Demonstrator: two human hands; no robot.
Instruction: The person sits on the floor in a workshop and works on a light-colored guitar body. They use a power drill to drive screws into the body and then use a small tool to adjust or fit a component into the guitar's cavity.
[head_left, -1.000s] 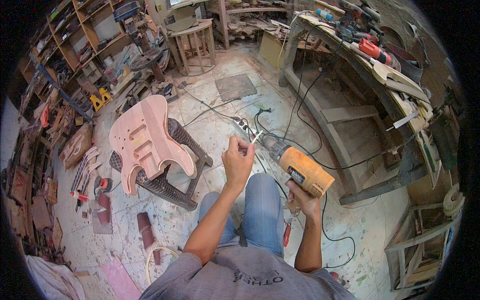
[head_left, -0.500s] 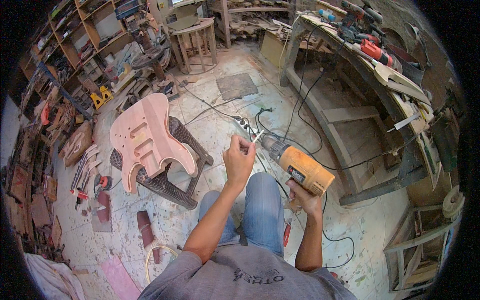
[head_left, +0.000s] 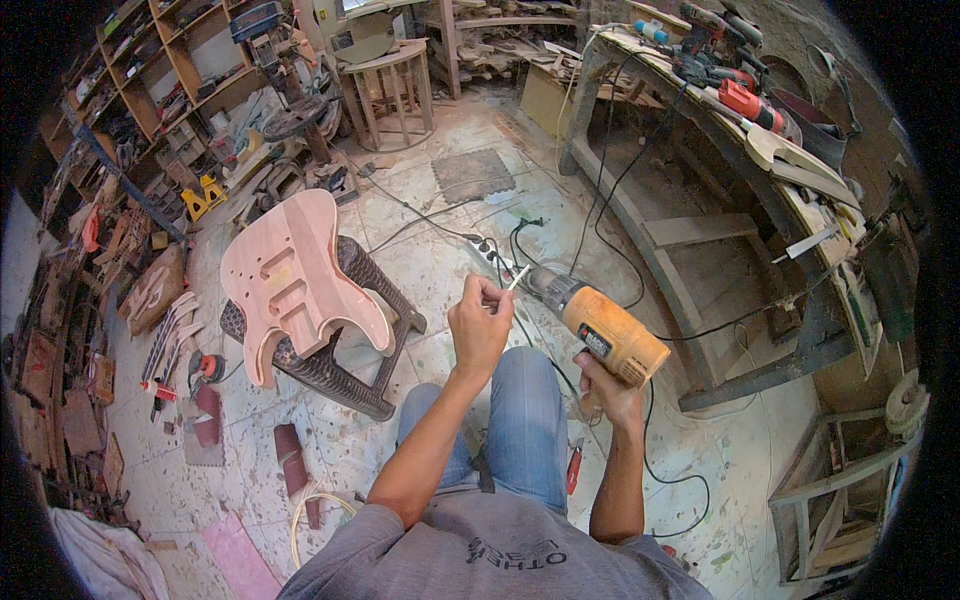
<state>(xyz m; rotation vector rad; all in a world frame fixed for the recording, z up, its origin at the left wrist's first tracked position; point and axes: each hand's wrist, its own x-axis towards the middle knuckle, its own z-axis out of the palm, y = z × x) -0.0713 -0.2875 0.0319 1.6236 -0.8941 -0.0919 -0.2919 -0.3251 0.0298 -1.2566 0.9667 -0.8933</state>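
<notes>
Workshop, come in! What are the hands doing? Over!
Left hand pinching thin pale strip. Right hand gripping yellow heat gun. Guitar body on stool, clear of both.

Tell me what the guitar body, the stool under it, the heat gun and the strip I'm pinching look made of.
Guitar body: seemingly bare wood; matte, pinkish, with bands of differing tone.
Stool: probably dark molded plastic, from its repeating lattice, though possibly woven.
Heat gun: apparently smooth yellow plastic; grey, metallic-looking nozzle.
Strip: pale, thin, perhaps plastic or wood; too small to tell.
</notes>
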